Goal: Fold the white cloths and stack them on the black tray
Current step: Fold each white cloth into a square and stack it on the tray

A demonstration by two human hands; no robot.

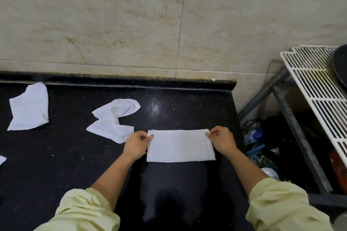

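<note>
midway through folding one white cloth (180, 146), lying as a flat rectangle near the right edge of the table (169, 103), toward the front. pinched at its far left corner by the left hand (136, 143) and at its far right corner by the right hand (221, 139), thumbs and fingers curled onto the fabric, nothing else held. judging by the shape, folded once lengthwise, with a crosswise fold likely next. to do it well: keep both far corners taut and level, smooth out any ripple, then bring one short end over to meet the other, matching corners before pressing the crease flat. avoid dragging the lower layer out of line. more work lying toward the left: a crumpled cloth (112, 120) just beside the left hand, and a loose cloth (30, 108) near the back left. no black tray plainly in view; possibly the dark round object (340, 69) on the wire rack (315, 88) past the right edge, but cannot tell.
</note>
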